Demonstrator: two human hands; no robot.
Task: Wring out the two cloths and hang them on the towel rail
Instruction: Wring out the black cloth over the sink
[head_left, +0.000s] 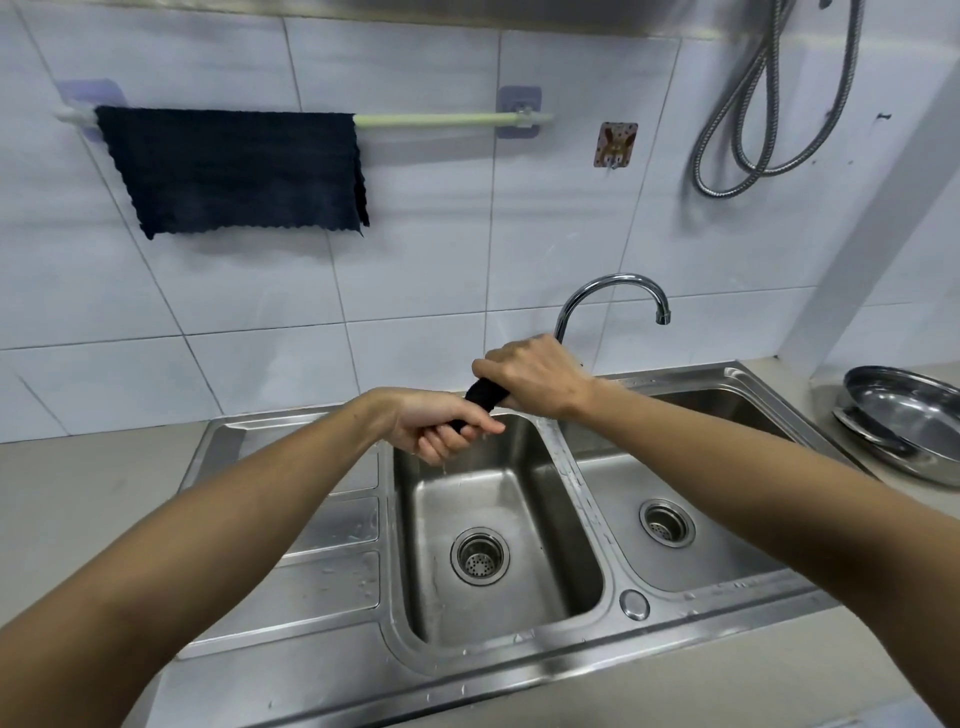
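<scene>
**One cloth up, one mid-wring over the sink**

Twisting a dark rolled cloth (485, 395) over the left basin (415, 499) of a steel double sink. Left hand (441, 423) curled tight round the lower end, fingers wrapped under it; right hand (532, 376) clamped over the upper end, knuckles up. Only a short stretch of the roll showing between the two fists. A few drips visible just below the left hand.

Left basin: nothing in it but the drain strainer (479, 557) and some wet streaks. Right basin (727, 545): just its own strainer too. Water spots on the divider and on the ribbed draining board (332, 571) to the left.

Up on the tiled wall, second dark cloth (234, 169) already draped flat over the pale green towel rail (441, 120), covering the left part, right part bare. Curved tap (613, 291) just behind the right hand, spout over the right basin. Steel bowl (904, 421) tilted on the counter far right, looks empty. Metal hose (769, 104) looped on the wall above
</scene>
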